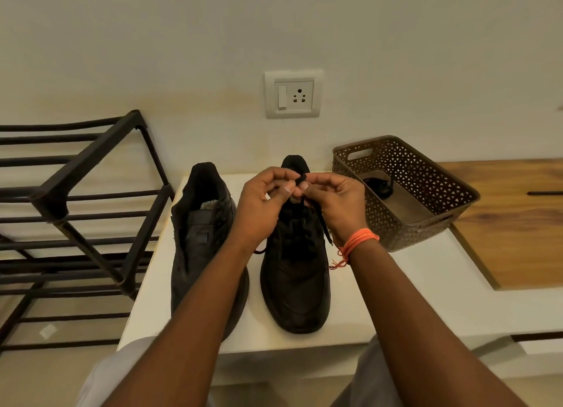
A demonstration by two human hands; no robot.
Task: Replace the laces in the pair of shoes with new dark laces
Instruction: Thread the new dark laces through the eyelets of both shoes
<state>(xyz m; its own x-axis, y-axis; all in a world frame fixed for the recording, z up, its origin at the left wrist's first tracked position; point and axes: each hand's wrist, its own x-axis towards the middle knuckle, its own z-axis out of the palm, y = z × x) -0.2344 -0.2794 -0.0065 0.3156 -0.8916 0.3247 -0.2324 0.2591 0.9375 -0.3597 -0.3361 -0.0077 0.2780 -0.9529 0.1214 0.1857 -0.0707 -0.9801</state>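
Both hands, left hand [263, 204] and right hand [333, 204], pinch a dark lace [301, 179] above the right shoe [295, 284]; left shoe [198, 242] beside it mid-table [380, 300].

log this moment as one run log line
step: lacing right shoe | left hand + right hand: pinching dark lace above it | left shoe: unlaced | basket: dark laces inside
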